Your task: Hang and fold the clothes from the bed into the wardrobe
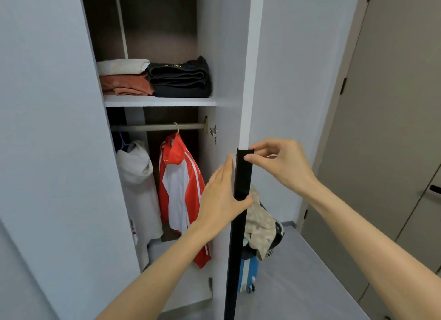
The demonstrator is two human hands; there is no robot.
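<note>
Right hand (281,167) pinches black door handle (243,176); flat left hand (219,200) touches it.

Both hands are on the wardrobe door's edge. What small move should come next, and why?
Probably swing the door toward closed. The right hand pinches the top of its black edge strip, the left hand lies flat on the inner face, and the wardrobe already holds folded clothes on the shelf plus a red-and-white jacket and a white garment on the rail.
</note>
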